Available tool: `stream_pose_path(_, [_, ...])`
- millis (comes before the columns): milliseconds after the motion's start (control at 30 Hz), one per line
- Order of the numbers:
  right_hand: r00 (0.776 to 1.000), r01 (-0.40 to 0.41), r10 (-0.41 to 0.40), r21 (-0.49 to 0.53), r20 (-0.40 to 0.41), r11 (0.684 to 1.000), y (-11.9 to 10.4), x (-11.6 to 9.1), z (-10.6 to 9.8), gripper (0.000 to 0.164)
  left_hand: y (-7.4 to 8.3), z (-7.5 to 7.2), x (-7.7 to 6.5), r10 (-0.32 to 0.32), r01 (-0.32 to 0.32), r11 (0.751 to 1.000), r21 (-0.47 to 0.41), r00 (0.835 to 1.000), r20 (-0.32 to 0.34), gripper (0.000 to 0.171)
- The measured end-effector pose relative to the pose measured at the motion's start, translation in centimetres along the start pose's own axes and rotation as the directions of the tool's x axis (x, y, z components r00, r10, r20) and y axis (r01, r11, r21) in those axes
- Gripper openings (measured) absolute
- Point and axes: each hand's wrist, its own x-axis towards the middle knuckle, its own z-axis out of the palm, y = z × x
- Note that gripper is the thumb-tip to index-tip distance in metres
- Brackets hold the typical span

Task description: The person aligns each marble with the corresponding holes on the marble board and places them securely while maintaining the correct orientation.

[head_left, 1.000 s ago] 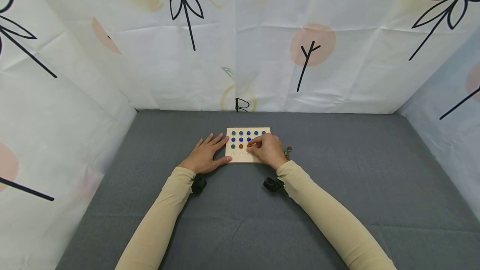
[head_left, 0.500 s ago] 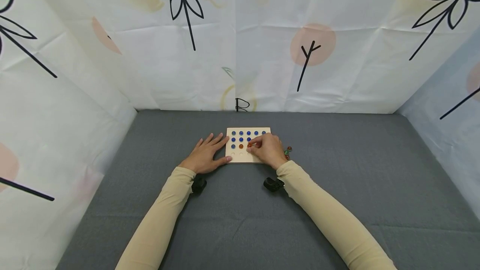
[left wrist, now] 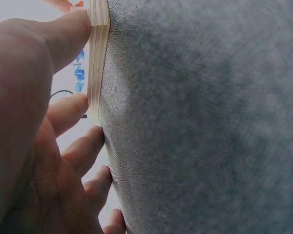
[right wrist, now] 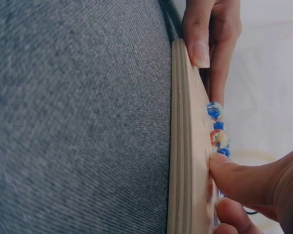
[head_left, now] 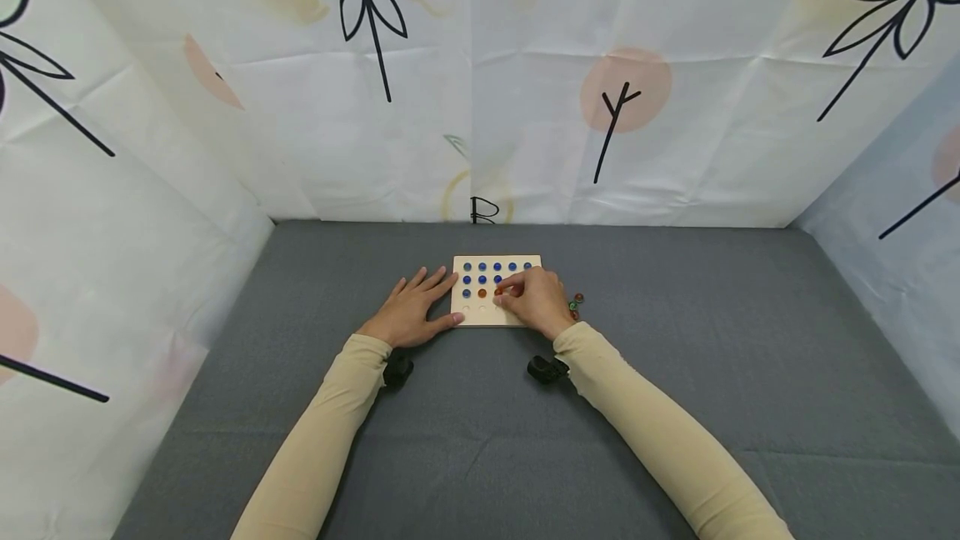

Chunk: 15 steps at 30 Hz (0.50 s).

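A pale wooden board (head_left: 474, 320) with rows of round hollows lies on the table. Blue marbles (head_left: 482, 267) sit in its far rows, and an orange marble (head_left: 482, 293) is in the third row, beside a blue one. Over that same row my right hand (head_left: 538, 300) pinches another orange marble (head_left: 497, 292) between thumb and finger, hiding the board's right part. With spread fingers, my left hand (head_left: 408, 312) rests at the board's left edge. Its thumb (right wrist: 201, 52) presses the near corner in the right wrist view, where a swirled blue glass marble (right wrist: 215, 110) also shows.
Just right of the right hand, a few loose marbles lie on the grey cloth: a red-brown marble (head_left: 578, 297) and a green marble (head_left: 573, 305) among them. Patterned white fabric (head_left: 525, 140) stands behind and at both sides of the table (head_left: 675, 315).
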Motion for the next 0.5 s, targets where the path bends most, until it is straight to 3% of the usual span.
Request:
stream_pose_path(267, [1.0,-0.024,0.024,0.01,-0.004,1.0,-0.06,-0.21,-0.27,0.018,0.09,-0.05,-0.08,-0.002,0.002,1.0,0.001,1.0,-0.002,0.077])
stream_pose_path(500, [1.0,0.002,-0.001,0.041,-0.022,0.999,0.25,-0.77,-0.84,0.021,0.13,-0.06,-0.1,-0.003,0.003,1.0,0.0,1.0,-0.001,0.077])
